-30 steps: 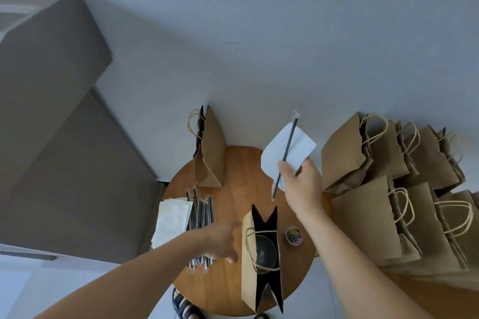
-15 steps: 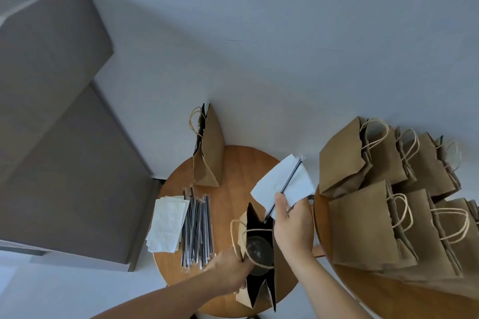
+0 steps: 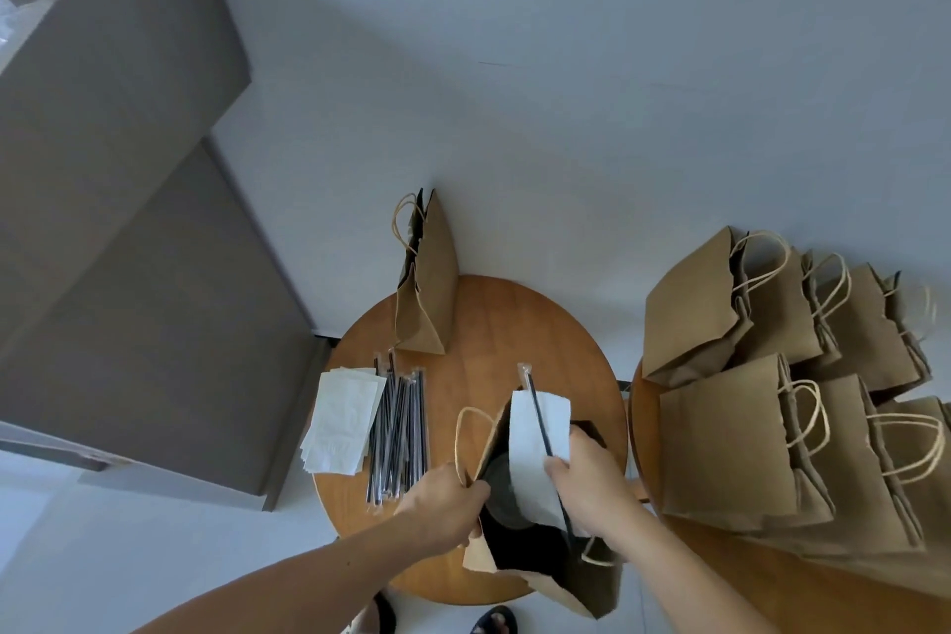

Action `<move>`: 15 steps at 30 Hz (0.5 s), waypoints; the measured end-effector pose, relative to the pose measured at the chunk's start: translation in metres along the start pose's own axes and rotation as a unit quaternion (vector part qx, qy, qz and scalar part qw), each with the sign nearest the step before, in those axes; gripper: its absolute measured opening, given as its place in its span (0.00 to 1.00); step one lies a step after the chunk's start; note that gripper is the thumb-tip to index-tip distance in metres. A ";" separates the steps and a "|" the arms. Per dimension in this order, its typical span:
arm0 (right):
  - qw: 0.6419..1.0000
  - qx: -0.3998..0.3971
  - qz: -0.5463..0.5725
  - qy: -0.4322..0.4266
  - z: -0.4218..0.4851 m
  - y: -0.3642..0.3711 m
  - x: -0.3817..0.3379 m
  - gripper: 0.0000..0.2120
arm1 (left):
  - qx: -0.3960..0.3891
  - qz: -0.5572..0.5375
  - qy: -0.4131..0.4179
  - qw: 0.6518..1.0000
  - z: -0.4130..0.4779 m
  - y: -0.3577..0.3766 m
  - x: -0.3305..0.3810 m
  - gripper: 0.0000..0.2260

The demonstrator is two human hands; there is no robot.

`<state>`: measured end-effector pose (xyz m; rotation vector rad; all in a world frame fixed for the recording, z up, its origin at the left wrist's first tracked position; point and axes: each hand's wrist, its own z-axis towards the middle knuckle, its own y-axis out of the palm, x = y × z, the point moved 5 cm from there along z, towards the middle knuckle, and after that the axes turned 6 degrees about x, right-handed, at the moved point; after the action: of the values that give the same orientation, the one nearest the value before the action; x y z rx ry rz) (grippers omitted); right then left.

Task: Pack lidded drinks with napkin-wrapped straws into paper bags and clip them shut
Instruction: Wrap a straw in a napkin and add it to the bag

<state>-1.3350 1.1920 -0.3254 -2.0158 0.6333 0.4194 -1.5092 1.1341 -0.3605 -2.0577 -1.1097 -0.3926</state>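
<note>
The right hand (image 3: 592,484) grips a straw (image 3: 536,412) and a napkin (image 3: 535,443) together, thumb on top and fingers curled behind. The left hand (image 3: 447,505) pinches the left rim of the open bag (image 3: 579,584) and pulls it aside, so the mouth gapes. Inside the bag, the dark lid of a cup (image 3: 502,487) shows, just left of the napkin's lower edge.

The straw is the thing to watch. Its long axis runs from a wrapped tip, high and away from the person, down through the right hand's grip to a lower end that already reaches the bag's mouth, to the right of the cup. The napkin lies flat behind the straw and looks loosely held, not rolled tight. The gap it must enter lies straight below the right hand, between the cup and the bag's right wall. The right hand is the nearer one and carries the load; the left only steadies the bag.

The coming move is probably a push down along the straw's own line, and the napkin may snag on the lid or the rim.

The bag stands near the front edge of the round worktop (image 3: 514,319). Spare napkins (image 3: 345,422) and spare straws (image 3: 399,427) lie to its left, an empty bag (image 3: 427,294) stands at the back, and more bags (image 3: 720,427) crowd a second surface on the right.
</note>
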 end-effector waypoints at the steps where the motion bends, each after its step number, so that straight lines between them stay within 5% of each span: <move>1: 1.000 -0.011 -0.011 0.015 0.000 0.003 0.008 0.08 | 0.007 0.000 0.001 1.000 -0.001 0.000 0.001 0.15; 8: 0.992 -0.091 0.011 0.086 0.021 0.078 0.050 0.07 | 0.002 0.013 -0.002 1.000 -0.007 0.003 0.004 0.12; 15: 0.982 -0.026 0.095 0.159 0.066 0.100 0.057 0.05 | 0.014 0.040 -0.009 0.999 -0.006 0.007 -0.004 0.11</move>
<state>-1.3509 1.1927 -0.4572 -2.0983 1.0275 0.2276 -1.5055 1.1248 -0.3617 -2.0766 -1.0335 -0.3179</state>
